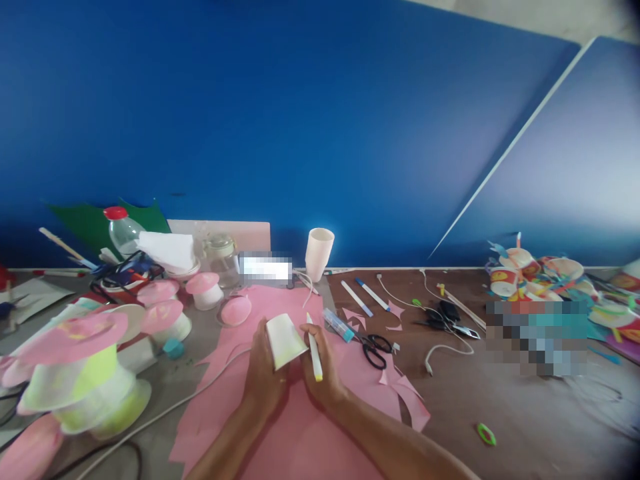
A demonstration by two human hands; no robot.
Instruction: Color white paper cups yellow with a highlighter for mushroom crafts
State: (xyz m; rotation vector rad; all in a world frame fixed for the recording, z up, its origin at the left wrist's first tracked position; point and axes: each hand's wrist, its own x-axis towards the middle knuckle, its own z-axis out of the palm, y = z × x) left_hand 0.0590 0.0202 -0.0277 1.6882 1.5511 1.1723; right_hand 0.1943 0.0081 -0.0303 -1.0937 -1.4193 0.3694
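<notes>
My left hand (263, 370) is closed around a white paper cup (285, 341), which lies tilted over the pink paper (305, 440). In my right hand (324, 373) is a white marker pen (314, 350) with a yellow end pointing down toward me. The fingers of my right hand are close to the cup's rim; I cannot tell if they touch it. To the right of that hand lie a clear tube with a blue end (339, 325) and black-handled scissors (375, 350).
Pink-topped paper cups (204, 290) and a glass jar (223, 259) stand at left. A lit white cylindrical lamp (319, 255) stands at the back. White-and-blue markers (357, 298), pink scraps (395, 310), cables and a green ring (486, 435) lie at right. Decorated cups (517, 263) are piled far right.
</notes>
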